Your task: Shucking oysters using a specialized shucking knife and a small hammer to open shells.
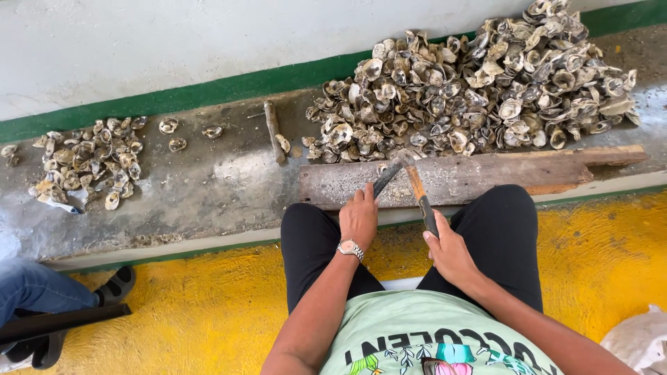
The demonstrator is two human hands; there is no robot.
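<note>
The right hand was clamped on a hammer whose handle ran up-left to the plank; the left hand closed on a dark rod meeting it there.

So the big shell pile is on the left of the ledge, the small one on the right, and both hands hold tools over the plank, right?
Not quite: the sides are swapped. The head view shows the big shell pile on the right of the ledge and the small pile on the left. The rest holds: left hand and right hand each hold a tool over the plank.
</note>
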